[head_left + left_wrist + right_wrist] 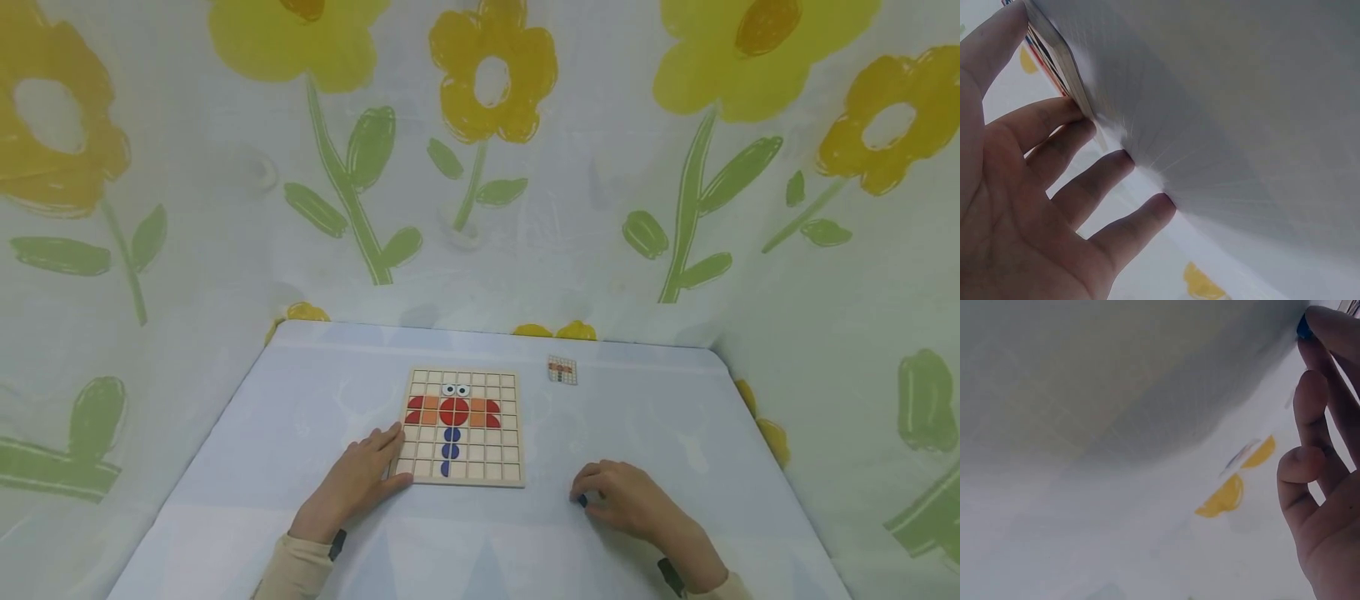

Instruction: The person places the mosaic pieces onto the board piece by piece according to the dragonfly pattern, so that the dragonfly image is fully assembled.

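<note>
A wooden grid board (495, 454) lies flat on the table. Flat pieces on it form a figure: two eye pieces (455, 390), a red circle (453, 411), orange squares and red quarter pieces at both sides, and a column of blue pieces (451, 451) below. At the board's near left corner, my left hand (356, 475) rests with extended fingers against the left edge and the thumb by the front edge. Right of the board, my right hand (622, 496) pinches a small blue piece (1304, 328) between thumb and fingertip, low over the table; its shape is mostly hidden.
A small card (562, 370) printed with a similar grid figure lies beyond the board, to its right. The pale table (675, 392) has curtains with yellow flowers (491, 79) at its back and sides.
</note>
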Available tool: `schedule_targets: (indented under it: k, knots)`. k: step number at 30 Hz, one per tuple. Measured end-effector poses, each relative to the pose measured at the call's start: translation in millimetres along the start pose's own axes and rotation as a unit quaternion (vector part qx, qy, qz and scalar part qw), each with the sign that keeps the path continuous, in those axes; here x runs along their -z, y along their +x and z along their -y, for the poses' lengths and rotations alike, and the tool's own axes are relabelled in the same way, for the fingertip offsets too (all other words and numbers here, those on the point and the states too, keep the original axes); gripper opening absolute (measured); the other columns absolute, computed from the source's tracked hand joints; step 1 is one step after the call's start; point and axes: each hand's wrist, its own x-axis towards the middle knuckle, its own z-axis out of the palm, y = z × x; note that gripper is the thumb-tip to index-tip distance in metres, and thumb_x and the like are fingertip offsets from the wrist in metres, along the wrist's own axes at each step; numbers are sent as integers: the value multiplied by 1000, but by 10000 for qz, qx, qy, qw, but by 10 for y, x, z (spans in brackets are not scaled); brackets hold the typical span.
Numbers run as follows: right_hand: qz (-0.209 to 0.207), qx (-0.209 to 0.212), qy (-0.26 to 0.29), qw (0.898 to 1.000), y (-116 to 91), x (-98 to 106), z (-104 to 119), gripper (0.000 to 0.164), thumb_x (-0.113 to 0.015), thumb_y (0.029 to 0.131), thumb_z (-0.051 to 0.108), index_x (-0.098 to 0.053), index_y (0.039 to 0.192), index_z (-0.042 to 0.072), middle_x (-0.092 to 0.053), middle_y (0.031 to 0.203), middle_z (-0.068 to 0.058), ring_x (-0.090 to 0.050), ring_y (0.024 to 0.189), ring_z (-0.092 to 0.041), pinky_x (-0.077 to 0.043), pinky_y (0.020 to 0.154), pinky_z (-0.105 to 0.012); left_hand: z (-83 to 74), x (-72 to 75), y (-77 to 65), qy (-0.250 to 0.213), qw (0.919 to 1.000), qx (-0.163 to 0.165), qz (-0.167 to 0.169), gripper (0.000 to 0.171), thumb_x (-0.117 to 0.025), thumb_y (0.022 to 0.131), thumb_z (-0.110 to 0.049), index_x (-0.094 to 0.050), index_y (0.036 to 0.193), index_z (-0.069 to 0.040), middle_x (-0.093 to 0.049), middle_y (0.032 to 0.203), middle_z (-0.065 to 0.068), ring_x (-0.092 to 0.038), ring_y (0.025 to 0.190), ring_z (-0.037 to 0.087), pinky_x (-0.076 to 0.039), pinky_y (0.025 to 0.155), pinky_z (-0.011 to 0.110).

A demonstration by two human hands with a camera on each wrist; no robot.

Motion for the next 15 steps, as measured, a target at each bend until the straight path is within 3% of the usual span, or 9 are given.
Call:
schedule_targets:
  k: [15]
  knots:
    - [-468, 280, -295, 9981, 13, -38, 6, 14, -87, 78, 22, -80, 89, 28, -70, 92, 22, -65, 86, -2, -59, 76, -32, -32, 41, -16, -80, 10000, 37, 15, 77, -70, 93, -48, -47, 150, 0, -40, 159, 13, -39, 143, 42, -36, 113, 63]
